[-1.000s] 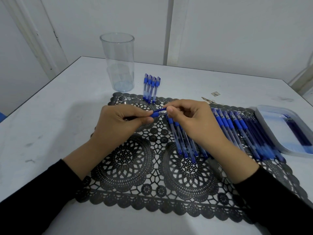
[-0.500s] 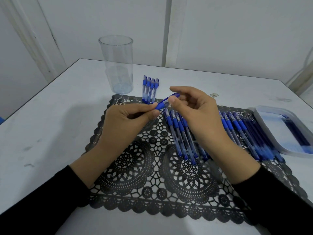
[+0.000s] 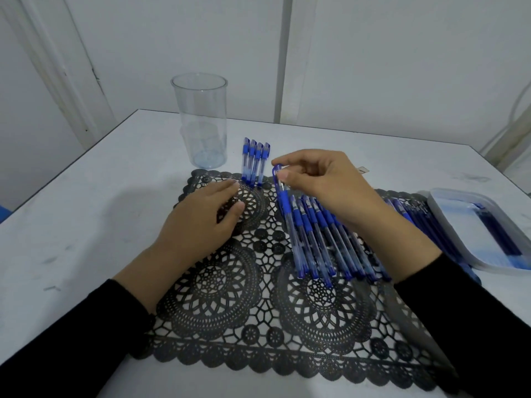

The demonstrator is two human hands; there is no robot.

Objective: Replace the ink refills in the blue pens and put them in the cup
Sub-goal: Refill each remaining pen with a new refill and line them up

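Item: blue pen [image 3: 283, 202], leftmost of the row on the mat [image 3: 230, 297], long axis 12-to-6. Right hand [image 3: 324, 191] pinched its 12 o'clock end; left hand [image 3: 198, 222] lay flat, empty, at 9. Cup [image 3: 201, 124] stood at 11, apart from both.

Left hand [image 3: 201, 222] flat (right hand [image 3: 324, 188] pinching)

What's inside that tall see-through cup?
Nothing that I can see: the cup looks empty, with only a bluish tint at its bottom. The pens are all outside it. It is clear and nothing covers it, so nothing inside is hidden.
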